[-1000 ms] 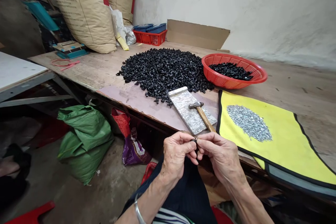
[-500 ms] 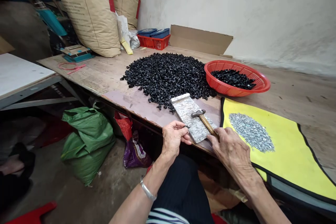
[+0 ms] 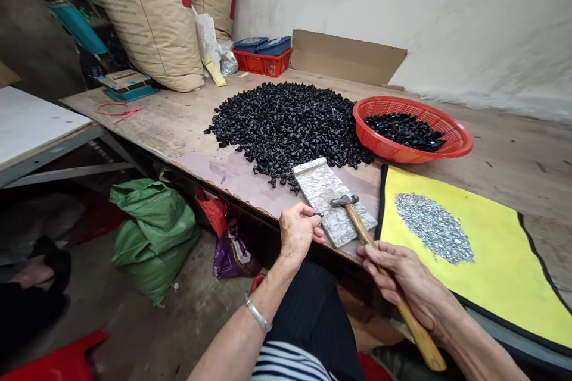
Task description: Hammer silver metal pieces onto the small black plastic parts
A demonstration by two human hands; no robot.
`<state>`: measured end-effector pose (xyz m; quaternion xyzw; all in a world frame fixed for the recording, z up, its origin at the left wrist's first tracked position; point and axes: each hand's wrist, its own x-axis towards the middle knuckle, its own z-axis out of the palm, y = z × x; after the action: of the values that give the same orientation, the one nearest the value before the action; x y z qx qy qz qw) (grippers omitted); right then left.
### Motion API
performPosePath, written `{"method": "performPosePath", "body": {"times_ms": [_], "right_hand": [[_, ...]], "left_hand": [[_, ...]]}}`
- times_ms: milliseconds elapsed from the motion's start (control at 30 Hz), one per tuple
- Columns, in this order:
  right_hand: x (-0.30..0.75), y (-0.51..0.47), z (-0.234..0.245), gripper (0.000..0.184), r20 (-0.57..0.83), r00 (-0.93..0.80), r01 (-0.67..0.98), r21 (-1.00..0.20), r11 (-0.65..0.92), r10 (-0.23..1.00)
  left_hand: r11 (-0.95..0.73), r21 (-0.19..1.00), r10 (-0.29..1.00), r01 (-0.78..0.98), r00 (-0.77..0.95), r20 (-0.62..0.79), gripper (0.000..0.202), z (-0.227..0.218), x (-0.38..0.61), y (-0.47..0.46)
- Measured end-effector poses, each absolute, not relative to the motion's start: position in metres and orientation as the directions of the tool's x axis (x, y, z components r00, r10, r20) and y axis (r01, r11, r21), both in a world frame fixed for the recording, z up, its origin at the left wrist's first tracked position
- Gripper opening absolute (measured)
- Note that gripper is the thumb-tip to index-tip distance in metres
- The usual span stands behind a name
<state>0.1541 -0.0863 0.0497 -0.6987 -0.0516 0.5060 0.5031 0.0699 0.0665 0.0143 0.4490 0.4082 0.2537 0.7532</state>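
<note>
While the left hand (image 3: 298, 231) pinches a small black piece (image 3: 319, 214) beside the pale slab (image 3: 335, 225) at the near edge of the surface (image 3: 174, 110), the right hand (image 3: 404, 274) has just closed round the hammer (image 3: 358, 225), so both are held.

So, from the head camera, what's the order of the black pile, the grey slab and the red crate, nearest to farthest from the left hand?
From the left hand:
1. Grey slab: close by, just to its right.
2. Black pile: ahead, past the slab's far end.
3. Red crate: farthest back, behind the pile.
</note>
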Motion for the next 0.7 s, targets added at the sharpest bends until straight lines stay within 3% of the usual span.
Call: {"method": "performPosePath", "body": {"times_ms": [67, 167, 233, 300, 400, 533, 600, 700], "right_hand": [[0.146, -0.087, 0.052, 0.031, -0.576, 0.627, -0.279, -0.794, -0.54, 0.524], [0.138, -0.09, 0.05, 0.032, -0.246, 0.781, 0.176, -0.795, -0.581, 0.574], [0.134, -0.091, 0.046, 0.033, -0.014, 0.769, 0.459, -0.685, -0.566, 0.64], [0.131, -0.092, 0.043, 0.034, 0.128, 0.711, 0.639, -0.53, -0.558, 0.692], [0.125, -0.094, 0.047, 0.033, 0.3, 0.624, 0.774, -0.365, -0.518, 0.722], [0.115, -0.093, 0.055, 0.03, 0.567, 0.504, 0.848, -0.183, -0.497, 0.652], [0.112, -0.09, 0.053, 0.028, 0.591, 0.452, 0.852, -0.066, -0.519, 0.668], [0.112, -0.085, 0.046, 0.026, 0.484, 0.425, 0.84, 0.104, -0.532, 0.765]], "left_hand": [[0.473, 0.881, 0.754, -0.027, 0.529, -0.389, 0.007, 0.014, 0.07, 0.065], [0.479, 0.876, 0.764, -0.045, 0.513, -0.392, 0.007, 0.014, 0.07, 0.063], [0.481, 0.875, 0.768, -0.051, 0.505, -0.393, 0.008, 0.013, 0.071, 0.063], [0.481, 0.875, 0.771, -0.053, 0.5, -0.394, 0.009, 0.014, 0.071, 0.063], [0.492, 0.869, 0.767, -0.054, 0.5, -0.403, 0.01, 0.015, 0.072, 0.063], [0.502, 0.864, 0.754, -0.032, 0.506, -0.419, 0.011, 0.018, 0.071, 0.063], [0.498, 0.867, 0.754, -0.02, 0.504, -0.422, 0.013, 0.02, 0.07, 0.062], [0.492, 0.87, 0.76, -0.01, 0.491, -0.425, 0.014, 0.021, 0.07, 0.063]]}}
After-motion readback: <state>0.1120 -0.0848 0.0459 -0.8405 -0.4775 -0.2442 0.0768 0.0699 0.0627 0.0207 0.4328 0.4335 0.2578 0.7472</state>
